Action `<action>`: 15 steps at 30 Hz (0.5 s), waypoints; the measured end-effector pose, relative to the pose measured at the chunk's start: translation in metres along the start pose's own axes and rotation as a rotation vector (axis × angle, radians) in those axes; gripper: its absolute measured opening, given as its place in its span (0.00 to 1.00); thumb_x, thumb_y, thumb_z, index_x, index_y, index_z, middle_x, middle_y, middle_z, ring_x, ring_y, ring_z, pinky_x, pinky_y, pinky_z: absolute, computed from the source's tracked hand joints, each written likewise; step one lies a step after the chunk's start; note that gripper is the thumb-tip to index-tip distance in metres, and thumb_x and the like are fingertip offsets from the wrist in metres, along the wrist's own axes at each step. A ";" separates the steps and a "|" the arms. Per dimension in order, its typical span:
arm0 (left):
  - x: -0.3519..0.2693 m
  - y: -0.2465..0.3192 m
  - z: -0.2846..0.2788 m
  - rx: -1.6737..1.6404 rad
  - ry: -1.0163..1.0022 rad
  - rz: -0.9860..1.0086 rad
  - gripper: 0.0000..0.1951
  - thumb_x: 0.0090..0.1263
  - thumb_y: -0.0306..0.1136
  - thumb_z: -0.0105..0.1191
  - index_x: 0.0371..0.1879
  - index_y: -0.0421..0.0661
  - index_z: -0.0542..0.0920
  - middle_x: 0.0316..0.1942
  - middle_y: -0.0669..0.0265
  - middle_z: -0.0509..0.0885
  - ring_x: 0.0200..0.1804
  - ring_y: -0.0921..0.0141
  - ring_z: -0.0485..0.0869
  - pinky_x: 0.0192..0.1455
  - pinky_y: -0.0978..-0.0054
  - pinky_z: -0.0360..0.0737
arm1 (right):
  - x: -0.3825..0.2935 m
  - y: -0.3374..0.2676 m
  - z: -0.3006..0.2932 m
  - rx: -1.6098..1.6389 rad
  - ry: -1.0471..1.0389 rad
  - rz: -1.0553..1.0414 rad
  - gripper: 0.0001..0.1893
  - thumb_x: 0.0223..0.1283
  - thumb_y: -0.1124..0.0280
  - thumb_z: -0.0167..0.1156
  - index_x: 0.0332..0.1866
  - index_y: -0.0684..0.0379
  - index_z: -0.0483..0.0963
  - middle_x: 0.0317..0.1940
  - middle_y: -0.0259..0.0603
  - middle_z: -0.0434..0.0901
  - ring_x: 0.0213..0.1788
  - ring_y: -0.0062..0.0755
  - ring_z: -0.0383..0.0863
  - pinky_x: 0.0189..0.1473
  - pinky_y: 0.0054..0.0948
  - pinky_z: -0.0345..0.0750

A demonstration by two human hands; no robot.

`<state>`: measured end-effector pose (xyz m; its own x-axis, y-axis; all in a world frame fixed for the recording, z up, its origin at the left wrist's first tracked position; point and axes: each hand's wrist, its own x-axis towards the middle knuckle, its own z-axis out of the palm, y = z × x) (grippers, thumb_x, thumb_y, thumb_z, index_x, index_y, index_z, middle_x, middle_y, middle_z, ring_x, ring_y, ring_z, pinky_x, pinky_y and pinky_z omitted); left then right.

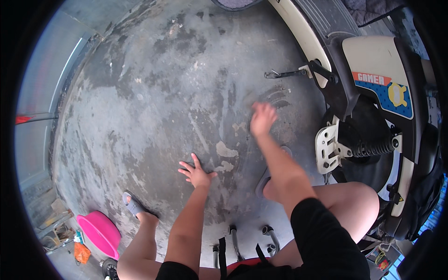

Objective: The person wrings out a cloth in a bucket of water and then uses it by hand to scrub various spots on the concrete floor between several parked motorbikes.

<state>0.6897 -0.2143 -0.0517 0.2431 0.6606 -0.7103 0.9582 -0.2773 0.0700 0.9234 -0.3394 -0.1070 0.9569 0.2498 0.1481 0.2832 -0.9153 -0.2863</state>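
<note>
Above the bare concrete floor (157, 122), my left hand (198, 173) is spread, fingers apart, with nothing in it. My right hand (263, 119) is farther forward and to the right, blurred by motion; nothing shows in it, and whether its fingers are closed is unclear. The kickstand (288, 74) of an electric scooter lies beyond the right hand. To the right of that hand are the scooter's metal footrest plate (327, 148) and its coil-spring shock absorber (372, 148). Whether either hand touches the floor cannot be told.
The scooter's cream side panel (374, 57) bears a sticker. A pink plastic basin (98, 233) stands at the lower left, beside an orange bag (82, 252). Metal stool legs (237, 241) show beneath me. My slippered feet rest either side; a grey slipper (133, 203) is at left. A door (49, 105) borders the left.
</note>
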 end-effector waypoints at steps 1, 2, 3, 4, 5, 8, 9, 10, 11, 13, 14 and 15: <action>0.000 0.001 0.000 -0.001 0.001 -0.001 0.63 0.38 0.39 0.74 0.70 0.70 0.40 0.71 0.52 0.25 0.72 0.47 0.29 0.65 0.41 0.56 | -0.041 -0.013 -0.003 0.020 -0.016 -0.109 0.14 0.45 0.74 0.56 0.41 0.47 0.73 0.44 0.39 0.69 0.52 0.44 0.65 0.54 0.47 0.61; -0.001 0.001 -0.001 0.001 -0.001 -0.004 0.62 0.37 0.39 0.75 0.70 0.70 0.40 0.71 0.52 0.25 0.72 0.46 0.29 0.65 0.41 0.56 | -0.088 -0.023 -0.009 0.114 -0.084 -0.171 0.11 0.44 0.74 0.56 0.37 0.50 0.73 0.41 0.40 0.69 0.50 0.44 0.66 0.54 0.47 0.61; -0.002 0.000 -0.002 0.001 -0.003 -0.007 0.62 0.37 0.39 0.75 0.71 0.70 0.40 0.71 0.52 0.25 0.72 0.46 0.29 0.65 0.41 0.57 | -0.133 -0.032 -0.017 0.182 -0.154 -0.203 0.12 0.43 0.75 0.55 0.36 0.51 0.74 0.40 0.42 0.69 0.50 0.44 0.66 0.53 0.46 0.61; 0.000 -0.003 -0.001 -0.002 0.004 -0.012 0.62 0.37 0.39 0.75 0.71 0.70 0.40 0.71 0.52 0.25 0.72 0.46 0.29 0.65 0.41 0.57 | -0.177 -0.040 -0.028 0.234 -0.229 -0.201 0.09 0.42 0.75 0.56 0.32 0.51 0.74 0.40 0.39 0.70 0.49 0.44 0.67 0.52 0.46 0.61; 0.002 -0.008 0.002 0.012 0.024 -0.011 0.63 0.37 0.39 0.75 0.70 0.70 0.40 0.71 0.51 0.25 0.72 0.46 0.29 0.63 0.40 0.58 | -0.213 -0.048 -0.042 0.243 -0.357 -0.193 0.08 0.41 0.78 0.54 0.27 0.50 0.73 0.37 0.37 0.70 0.48 0.42 0.68 0.51 0.43 0.62; -0.001 0.000 0.001 0.006 0.022 0.000 0.64 0.35 0.39 0.75 0.70 0.70 0.40 0.71 0.51 0.26 0.71 0.45 0.29 0.62 0.38 0.59 | -0.245 -0.057 -0.060 0.441 -0.546 0.008 0.08 0.40 0.80 0.52 0.24 0.51 0.72 0.33 0.37 0.70 0.45 0.42 0.68 0.48 0.41 0.63; -0.002 -0.004 -0.002 -0.002 0.009 -0.002 0.64 0.35 0.39 0.75 0.70 0.70 0.41 0.71 0.50 0.26 0.71 0.45 0.29 0.62 0.38 0.59 | -0.223 -0.066 -0.062 0.461 -0.368 0.060 0.09 0.40 0.81 0.51 0.25 0.51 0.72 0.32 0.39 0.70 0.45 0.42 0.69 0.48 0.40 0.63; 0.000 -0.008 0.000 -0.007 0.009 -0.012 0.64 0.35 0.39 0.75 0.70 0.70 0.41 0.71 0.50 0.26 0.71 0.45 0.29 0.62 0.38 0.59 | -0.197 -0.073 -0.061 0.476 -0.189 0.112 0.10 0.39 0.81 0.49 0.25 0.52 0.72 0.30 0.40 0.70 0.44 0.43 0.69 0.48 0.40 0.63; 0.002 -0.011 0.004 -0.012 0.026 0.005 0.64 0.35 0.40 0.75 0.70 0.69 0.41 0.71 0.50 0.26 0.71 0.45 0.29 0.62 0.38 0.59 | -0.160 -0.076 -0.053 0.477 -0.073 0.141 0.11 0.40 0.82 0.48 0.27 0.54 0.72 0.31 0.41 0.71 0.43 0.45 0.69 0.47 0.41 0.63; 0.005 -0.010 0.005 -0.023 0.045 0.019 0.63 0.34 0.40 0.76 0.71 0.69 0.42 0.71 0.50 0.27 0.71 0.45 0.29 0.62 0.38 0.59 | -0.079 -0.065 -0.025 0.474 0.095 0.179 0.08 0.44 0.79 0.51 0.29 0.54 0.73 0.34 0.41 0.71 0.45 0.47 0.69 0.48 0.44 0.63; 0.003 -0.006 0.003 -0.016 0.021 0.011 0.63 0.35 0.40 0.75 0.70 0.69 0.42 0.71 0.50 0.27 0.71 0.45 0.29 0.62 0.38 0.59 | -0.038 -0.056 -0.016 0.468 0.112 0.192 0.08 0.47 0.78 0.52 0.31 0.53 0.74 0.36 0.41 0.72 0.48 0.47 0.69 0.50 0.46 0.64; 0.002 -0.003 0.000 -0.009 -0.003 0.000 0.63 0.35 0.40 0.75 0.70 0.69 0.43 0.71 0.50 0.27 0.71 0.45 0.30 0.63 0.39 0.59 | -0.001 -0.049 -0.009 0.382 0.122 0.160 0.09 0.48 0.77 0.52 0.34 0.51 0.75 0.40 0.40 0.72 0.50 0.46 0.68 0.51 0.47 0.65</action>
<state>0.6870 -0.2120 -0.0539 0.2430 0.6586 -0.7121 0.9595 -0.2712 0.0766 0.9076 -0.2973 -0.0847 0.9826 0.0545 0.1778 0.1576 -0.7512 -0.6410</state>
